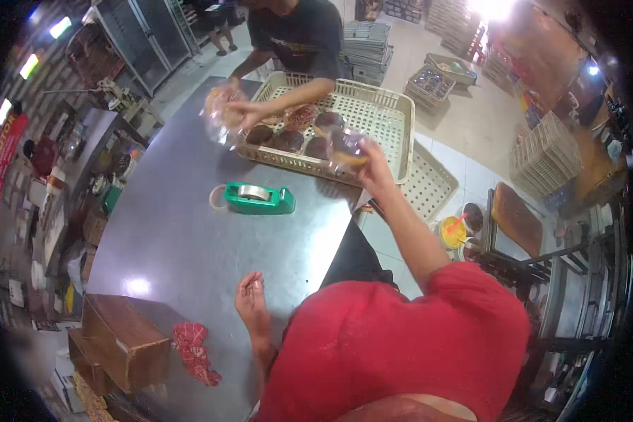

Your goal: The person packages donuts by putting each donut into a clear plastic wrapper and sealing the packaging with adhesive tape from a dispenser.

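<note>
My right hand (376, 169) grips a chocolate-topped donut (347, 149) in a clear plastic wrapper, held over the near rim of a cream plastic crate (379, 105). Inside that crate sit several donuts (289, 141), most with dark chocolate topping and one with reddish sprinkles. My left hand (253, 302) is near the table's front edge, its fingers loosely extended with nothing in them. Between my hands and the crate stands a green tape dispenser (263, 201), with a roll of tape (218, 199) beside it.
Across the metal table (169, 211), a person in a dark shirt holds another plastic-wrapped donut (221, 112). A wooden box (126, 341) and a red patterned cloth (194, 353) occupy the near left. Crates (432, 84) and tubs (453, 231) stand on the right.
</note>
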The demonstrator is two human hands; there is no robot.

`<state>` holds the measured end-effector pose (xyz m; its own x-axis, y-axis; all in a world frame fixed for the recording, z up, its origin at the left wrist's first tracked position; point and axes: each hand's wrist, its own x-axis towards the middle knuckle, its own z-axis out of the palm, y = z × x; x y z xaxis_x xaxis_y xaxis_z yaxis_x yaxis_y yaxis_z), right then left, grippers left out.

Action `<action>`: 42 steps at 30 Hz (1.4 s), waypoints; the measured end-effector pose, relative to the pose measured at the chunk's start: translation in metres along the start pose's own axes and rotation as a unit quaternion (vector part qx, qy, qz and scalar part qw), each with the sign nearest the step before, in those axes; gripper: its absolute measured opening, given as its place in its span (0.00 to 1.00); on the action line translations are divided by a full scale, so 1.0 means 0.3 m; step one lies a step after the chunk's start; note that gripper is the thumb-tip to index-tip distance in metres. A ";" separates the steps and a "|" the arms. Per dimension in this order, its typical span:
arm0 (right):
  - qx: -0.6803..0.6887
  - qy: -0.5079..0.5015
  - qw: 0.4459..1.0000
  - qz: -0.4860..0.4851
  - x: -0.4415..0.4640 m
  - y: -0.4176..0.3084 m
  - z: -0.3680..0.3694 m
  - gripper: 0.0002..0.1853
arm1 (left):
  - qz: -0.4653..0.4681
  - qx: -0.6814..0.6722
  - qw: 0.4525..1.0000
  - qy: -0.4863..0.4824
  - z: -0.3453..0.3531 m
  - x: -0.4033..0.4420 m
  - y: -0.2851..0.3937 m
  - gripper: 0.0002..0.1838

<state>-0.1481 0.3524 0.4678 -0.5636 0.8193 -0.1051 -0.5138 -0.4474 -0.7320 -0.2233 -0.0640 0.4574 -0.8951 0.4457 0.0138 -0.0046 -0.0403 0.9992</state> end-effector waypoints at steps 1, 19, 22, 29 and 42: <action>0.003 -0.002 1.000 -0.001 0.044 -0.034 0.008 0.22 | 0.003 0.001 1.000 0.000 -0.011 -0.005 0.002 0.15; -0.395 0.140 0.908 -0.001 0.265 -0.168 -0.281 0.49 | 0.013 0.075 0.997 -0.020 -0.042 -0.027 -0.050 0.15; -0.631 0.105 0.766 -0.063 0.463 -0.116 -0.497 0.45 | 0.020 0.112 0.993 -0.017 -0.052 -0.035 -0.062 0.14; -0.684 -0.146 0.714 0.015 0.739 -0.067 -0.607 0.33 | 0.093 0.138 0.986 -0.007 -0.095 -0.031 -0.013 0.13; -0.689 -0.115 0.692 -0.185 0.233 -0.053 -0.149 0.38 | 0.075 0.467 0.817 0.331 -0.541 -0.124 -0.211 0.16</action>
<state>-0.1504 0.4328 0.4419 -0.7274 0.6372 0.2545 0.3644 0.6731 -0.6436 -0.2622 -0.2231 0.3876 -0.9008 -0.0950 0.4237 0.1925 0.7873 0.5857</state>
